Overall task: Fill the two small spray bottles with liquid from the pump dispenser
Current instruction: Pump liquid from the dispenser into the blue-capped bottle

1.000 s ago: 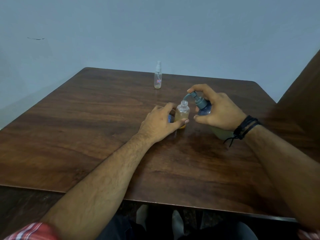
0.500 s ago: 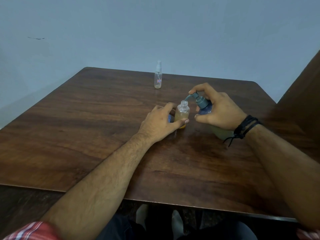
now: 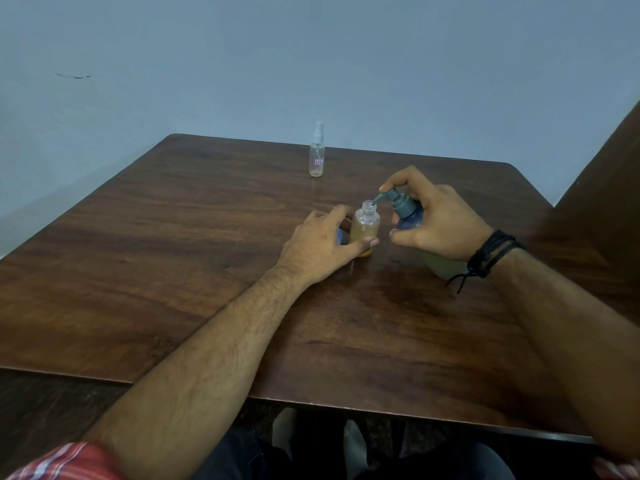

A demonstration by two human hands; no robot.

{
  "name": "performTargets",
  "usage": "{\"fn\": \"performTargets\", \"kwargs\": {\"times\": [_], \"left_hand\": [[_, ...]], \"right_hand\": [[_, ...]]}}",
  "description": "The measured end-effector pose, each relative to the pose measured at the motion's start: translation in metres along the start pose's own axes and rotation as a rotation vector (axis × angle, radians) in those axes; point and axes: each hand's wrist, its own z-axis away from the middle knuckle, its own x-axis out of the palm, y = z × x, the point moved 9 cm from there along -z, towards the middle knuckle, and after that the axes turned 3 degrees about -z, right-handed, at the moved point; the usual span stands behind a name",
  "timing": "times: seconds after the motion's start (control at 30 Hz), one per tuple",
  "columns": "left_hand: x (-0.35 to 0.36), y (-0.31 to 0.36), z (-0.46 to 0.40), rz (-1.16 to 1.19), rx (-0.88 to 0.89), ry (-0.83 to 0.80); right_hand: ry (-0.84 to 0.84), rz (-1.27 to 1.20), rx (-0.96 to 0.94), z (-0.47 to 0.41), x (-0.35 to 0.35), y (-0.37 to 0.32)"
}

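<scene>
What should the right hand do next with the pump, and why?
Probably press the pump head down again. The right hand grips the pump dispenser, its spout already sits over the mouth of the open bottle, which the left hand steadies. The liquid looks short of the neck.

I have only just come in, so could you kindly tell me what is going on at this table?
A person seated at a wooden table is filling a small open bottle from a pump dispenser. The left hand holds the small bottle upright on the table; it looks mostly full of yellowish liquid. The right hand grips the dispenser, tilted, with a finger on the pump head and the spout at the bottle's mouth. A second spray bottle, capped, stands apart near the far edge.
</scene>
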Motion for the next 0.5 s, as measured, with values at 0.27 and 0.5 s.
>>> {"fn": "performTargets", "kwargs": {"times": [0.27,0.5], "left_hand": [[-0.0008,0.0025,0.0023,-0.001,-0.010,-0.026],[-0.0009,0.0023,0.0023,-0.010,-0.015,-0.038]], "right_hand": [[0.017,0.008,-0.013,0.0004,-0.0010,-0.0019],[0.015,-0.007,-0.005,-0.0003,-0.0013,0.0002]]}}
